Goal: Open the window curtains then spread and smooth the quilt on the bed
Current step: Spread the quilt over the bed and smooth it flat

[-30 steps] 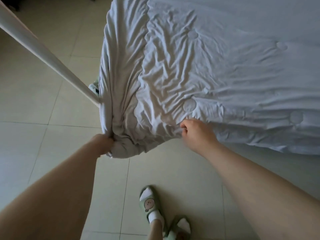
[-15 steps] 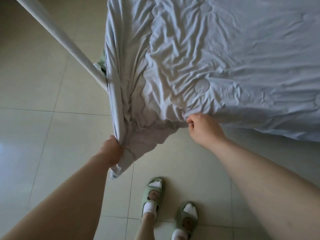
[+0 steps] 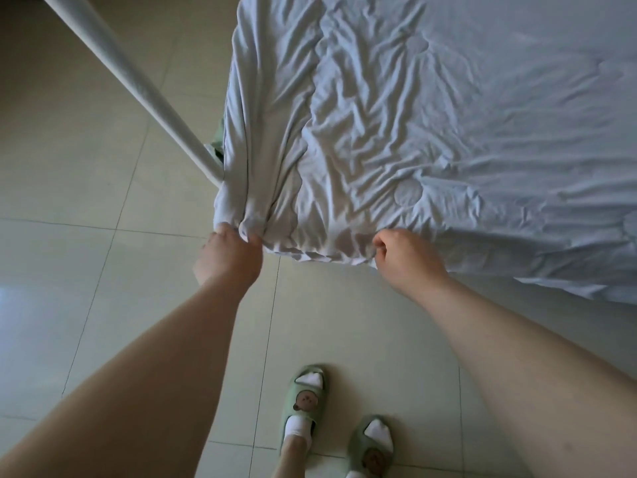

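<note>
A pale grey-blue quilt (image 3: 431, 125), heavily wrinkled and stitched with round patches, covers the bed across the upper right of the head view. Its near left corner is bunched into folds. My left hand (image 3: 229, 258) grips that bunched corner at the bed's edge. My right hand (image 3: 405, 258) grips the quilt's near hem a little further right, fingers curled under the fabric. The hem between the two hands is pulled fairly taut. The window curtains are out of sight.
A white metal bed post (image 3: 138, 88) slants from the top left down to the bed corner. Something green (image 3: 218, 139) shows between post and quilt. Beige floor tiles (image 3: 86, 270) lie all around. My feet in green slippers (image 3: 303, 405) stand close to the bed.
Both hands have pulled the quilt corner toward me and spread it. The corner flap that hung below my left hand is now drawn up and stretched between the hands.
</note>
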`<state>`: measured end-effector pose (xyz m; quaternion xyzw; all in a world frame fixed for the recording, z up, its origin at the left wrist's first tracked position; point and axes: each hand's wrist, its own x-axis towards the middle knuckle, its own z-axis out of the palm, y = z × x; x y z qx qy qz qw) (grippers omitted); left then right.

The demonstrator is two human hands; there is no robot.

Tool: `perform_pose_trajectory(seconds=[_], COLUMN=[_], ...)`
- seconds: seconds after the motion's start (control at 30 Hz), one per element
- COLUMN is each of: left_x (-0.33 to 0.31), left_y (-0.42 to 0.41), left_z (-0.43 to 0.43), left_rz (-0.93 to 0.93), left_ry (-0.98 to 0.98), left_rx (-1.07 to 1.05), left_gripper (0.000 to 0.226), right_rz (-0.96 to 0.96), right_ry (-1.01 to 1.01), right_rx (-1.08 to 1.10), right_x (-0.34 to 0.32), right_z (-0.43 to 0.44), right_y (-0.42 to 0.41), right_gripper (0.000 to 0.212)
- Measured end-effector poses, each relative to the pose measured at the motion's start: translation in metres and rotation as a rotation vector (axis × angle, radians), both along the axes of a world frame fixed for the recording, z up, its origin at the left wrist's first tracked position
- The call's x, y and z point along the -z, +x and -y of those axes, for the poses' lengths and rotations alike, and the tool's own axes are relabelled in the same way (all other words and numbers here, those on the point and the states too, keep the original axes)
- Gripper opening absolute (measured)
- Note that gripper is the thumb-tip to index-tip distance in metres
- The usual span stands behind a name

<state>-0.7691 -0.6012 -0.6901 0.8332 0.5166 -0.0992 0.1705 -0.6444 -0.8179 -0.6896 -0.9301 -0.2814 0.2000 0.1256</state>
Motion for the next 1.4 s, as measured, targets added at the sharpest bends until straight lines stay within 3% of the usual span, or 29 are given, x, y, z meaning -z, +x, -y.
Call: perform_pose_trajectory(seconds=[0.2, 0.5, 0.9, 1.13, 1.4], left_x=[-0.067, -0.215, -0.436, -0.497, -0.534], left_y=[0.04, 0.048, 0.015, -0.018, -0.062], left_z=[0.027, 0.052, 0.074, 0.064, -0.007], left_rz=[-0.024, 0.021, 0.307, 0.389, 0.427], left_ry=[-0.049, -0.053, 0.111, 0.169, 0.201], left_rx=[0.164, 0.274, 0.294, 0.315, 0.37], left_gripper=[0.029, 0.025, 0.021, 0.026, 0.025], right_rz=[0.08, 0.223, 0.432, 0.442, 0.391], right_ry=[0.017, 0.098, 0.244, 0.275, 0.32], right_rx=[0.033, 0.099, 0.085, -0.012, -0.034], right_x=[-0.068, -0.225, -0.438, -0.508, -0.536], right_z=[0.006, 0.03, 0.047, 0.02, -0.058], right_y=[0.023, 0.044, 0.018, -0.017, -0.08], right_gripper=[0.021, 0.024, 0.025, 0.024, 0.024])
